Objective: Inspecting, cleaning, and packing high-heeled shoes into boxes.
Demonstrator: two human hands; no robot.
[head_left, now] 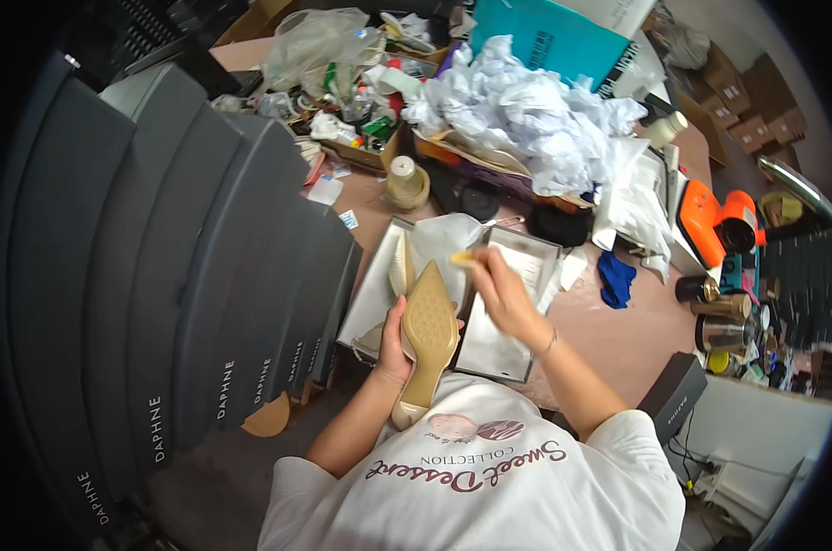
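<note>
My left hand (395,347) is wrapped round a beige pointed-toe shoe (429,321), its patterned sole turned up and its heel toward my body. Beyond the toe, my right hand (502,286) pinches a small yellowish piece (462,260), slightly blurred, its kind unclear. The piece is apart from the sole. Under and behind the held shoe lies an open shoebox (365,298) with white lining paper (444,237). A second light shoe (400,266) rests in it, partly hidden. The grey-edged box lid (497,344) lies on the right, below my right wrist.
Dark grey shoeboxes (186,202) stack high on the left. Behind are crumpled white paper (526,110), a bottle (403,179) and a cluttered carton (361,151). A blue cloth (615,278), orange heat gun (701,220) and jars (724,308) stand right, with another dark box (673,395) nearer.
</note>
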